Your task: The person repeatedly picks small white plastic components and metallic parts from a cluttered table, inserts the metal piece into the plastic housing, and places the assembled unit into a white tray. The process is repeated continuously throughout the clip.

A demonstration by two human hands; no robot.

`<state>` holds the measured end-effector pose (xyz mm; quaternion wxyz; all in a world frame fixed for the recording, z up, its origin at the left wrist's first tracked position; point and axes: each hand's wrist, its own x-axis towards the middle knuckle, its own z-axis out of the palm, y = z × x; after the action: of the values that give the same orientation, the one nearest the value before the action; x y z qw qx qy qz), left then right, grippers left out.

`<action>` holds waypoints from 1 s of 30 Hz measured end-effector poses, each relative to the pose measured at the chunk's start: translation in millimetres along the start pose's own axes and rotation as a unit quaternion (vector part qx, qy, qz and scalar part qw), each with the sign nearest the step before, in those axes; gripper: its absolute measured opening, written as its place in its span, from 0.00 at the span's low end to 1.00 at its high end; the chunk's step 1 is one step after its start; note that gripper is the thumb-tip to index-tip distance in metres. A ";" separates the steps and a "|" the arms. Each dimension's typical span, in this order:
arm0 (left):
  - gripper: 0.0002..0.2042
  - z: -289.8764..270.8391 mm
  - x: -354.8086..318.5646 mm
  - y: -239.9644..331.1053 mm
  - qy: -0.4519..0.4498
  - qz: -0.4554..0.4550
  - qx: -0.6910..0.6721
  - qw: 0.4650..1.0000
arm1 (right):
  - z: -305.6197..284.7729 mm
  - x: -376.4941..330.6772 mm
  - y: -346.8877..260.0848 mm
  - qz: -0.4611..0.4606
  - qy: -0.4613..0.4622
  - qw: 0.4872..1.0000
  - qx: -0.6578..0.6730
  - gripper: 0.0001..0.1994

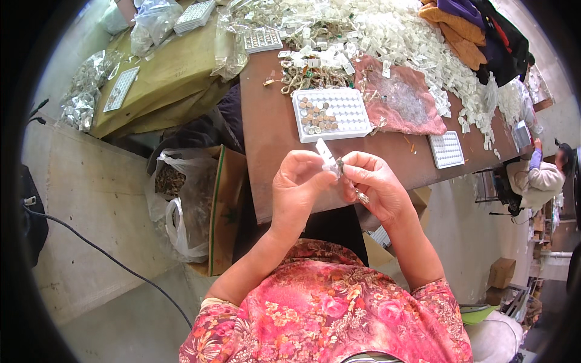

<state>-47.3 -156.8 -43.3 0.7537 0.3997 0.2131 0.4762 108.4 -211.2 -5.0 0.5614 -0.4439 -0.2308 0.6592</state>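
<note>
1. Clock centred on the two hands.
2. Pinching a white plastic piece (pixel 325 150) in left hand (pixel 295 183), thumb against fingers, narrow grip. Sticking out past fingertips toward 11, tilted.
3. Pinching a small dull metallic part (pixel 340 164) in right hand (pixel 376 184), thumb to index, narrow grip, right up against the white piece. Can't tell whether joined or only touching; too small and half covered.
4. Also keeping a silvery item (pixel 362 197) under the lower right fingers, at 4. Can't tell what kind.
5. Working location of white piece and metallic part: between both sets of fingertips, near the table edge, just below the tray at 12.
6. At 12, on brown table (pixel 266 151): white celled tray (pixel 340 135), part filled with small round discs (pixel 325 119), brown and silvery, mostly toward its own 8–9.
7. Between 11 and 12, beyond tray: bundles of pale cord (pixel 302 78).
8. Between 1 and 2: pink cloth (pixel 375 75) with a heap of clear bits (pixel 405 100) on top.
9. At 1, further out: big spread of clear-white plastic pieces (pixel 393 36).
10. Near 3: second white tray (pixel 446 149); well beyond, a seated co-worker (pixel 532 178).
11. Between 8 and 9, below table level: plastic bag (pixel 196 209) beside cardboard box (pixel 229 212).
</note>
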 end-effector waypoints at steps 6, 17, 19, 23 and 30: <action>0.09 -0.1 0.7 2.1 -0.010 -0.028 0.020 0.999 | 4.1 -4.0 -2.2 -0.044 0.029 0.993 -0.109 0.06; 0.09 -7.9 5.9 13.2 -0.205 -0.189 -0.027 0.960 | -13.2 -8.6 -13.9 0.034 -0.092 0.987 -0.126 0.09; 0.09 -6.0 3.8 11.7 -0.224 -0.172 -0.022 0.959 | -16.2 -5.7 -3.1 0.034 -0.102 0.989 -0.096 0.11; 0.06 3.1 -6.7 8.8 -0.085 -0.102 -0.027 0.991 | -13.4 -7.6 7.4 0.001 0.012 0.996 -0.092 0.09; 0.08 -0.6 -10.0 5.0 0.011 0.072 0.231 0.970 | 9.1 -26.8 10.0 -0.075 0.047 0.972 -0.215 0.08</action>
<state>-55.1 -164.3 -40.2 0.6022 0.5721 0.2967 0.4712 94.7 -237.4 0.3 0.5110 -0.5665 -0.3733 0.5279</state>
